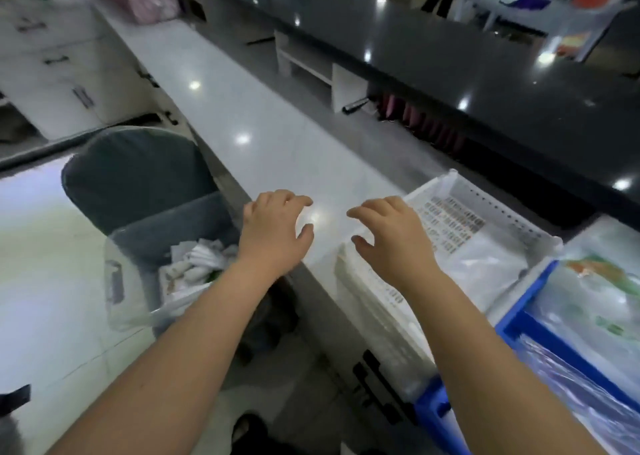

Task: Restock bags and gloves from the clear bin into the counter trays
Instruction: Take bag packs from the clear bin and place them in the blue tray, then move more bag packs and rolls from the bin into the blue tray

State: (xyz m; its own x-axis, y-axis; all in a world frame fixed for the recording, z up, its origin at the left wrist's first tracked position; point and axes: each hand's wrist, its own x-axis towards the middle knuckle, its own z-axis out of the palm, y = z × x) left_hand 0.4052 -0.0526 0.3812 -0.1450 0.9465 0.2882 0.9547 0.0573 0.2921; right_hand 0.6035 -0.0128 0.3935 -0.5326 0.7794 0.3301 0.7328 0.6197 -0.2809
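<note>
Both hands hover over the white counter (263,135), fingers spread and holding nothing. My left hand (277,229) is above the counter's near edge, just right of the clear bin (117,281). The bin rests on a grey chair and holds white folded items (197,260) and plastic. My right hand (391,236) is over the left end of the white tray (502,208), which contains clear bags with printed labels (450,226). A blue tray (512,323) with plastic bags (595,302) lies at the right.
The grey chair (135,174) stands against the counter's near edge. A raised dark countertop (450,59) runs behind the white counter, with white shelving (308,63) beneath it. White drawers (59,73) stand at the far left. Dark handles (377,382) show under the counter.
</note>
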